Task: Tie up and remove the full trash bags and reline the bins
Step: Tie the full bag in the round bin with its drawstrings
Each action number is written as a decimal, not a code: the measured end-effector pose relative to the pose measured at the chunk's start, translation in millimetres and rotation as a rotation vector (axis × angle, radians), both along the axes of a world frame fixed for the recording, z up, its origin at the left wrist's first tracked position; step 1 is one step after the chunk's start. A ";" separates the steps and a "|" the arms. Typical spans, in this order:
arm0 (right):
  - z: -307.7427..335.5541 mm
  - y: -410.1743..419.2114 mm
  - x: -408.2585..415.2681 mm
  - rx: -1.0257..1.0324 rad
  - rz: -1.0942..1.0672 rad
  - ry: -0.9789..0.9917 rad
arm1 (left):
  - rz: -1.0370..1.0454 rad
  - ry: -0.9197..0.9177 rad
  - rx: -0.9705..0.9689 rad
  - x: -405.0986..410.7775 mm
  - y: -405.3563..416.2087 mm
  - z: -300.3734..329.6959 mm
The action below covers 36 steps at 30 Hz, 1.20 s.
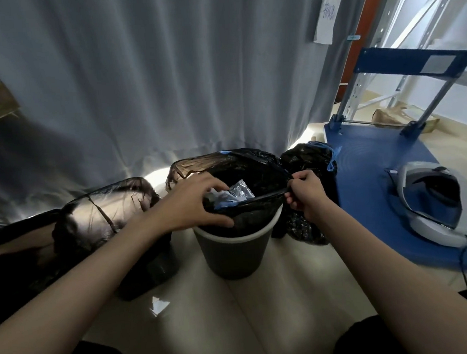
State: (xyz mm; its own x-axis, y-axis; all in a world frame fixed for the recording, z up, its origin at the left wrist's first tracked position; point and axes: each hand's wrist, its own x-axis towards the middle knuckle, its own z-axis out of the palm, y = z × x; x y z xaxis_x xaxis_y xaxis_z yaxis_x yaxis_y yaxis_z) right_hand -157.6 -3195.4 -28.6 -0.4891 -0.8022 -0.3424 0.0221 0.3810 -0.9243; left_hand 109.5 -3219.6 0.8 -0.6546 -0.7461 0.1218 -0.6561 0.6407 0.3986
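Bin (233, 255) of round, tapered plastic stands on the smooth pale floor (302, 295), dark on the wall and white at the rim. One thin, crinkled black bag (253, 166) lines it, with crumpled clear and blue waste (234, 194) inside. The left hand (194, 204) grips the bag's near left edge, thumb outside and fingers curled over into the opening. The right hand (305, 193) is closed, pinching the bag's right edge. Two more black bags are there: a glossy tied bag (311, 166) with blue strings just right of the bin, and a half-transparent loose bag (106, 212) at the left. A blue flat cart (368, 168) carries one grey headset (436, 205). A grey pleated curtain (152, 72) hangs behind.
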 end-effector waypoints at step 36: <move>38.2 -4.8 42.7 -0.332 0.766 0.205 | 0.112 0.695 0.343 -26.3 -26.0 54.9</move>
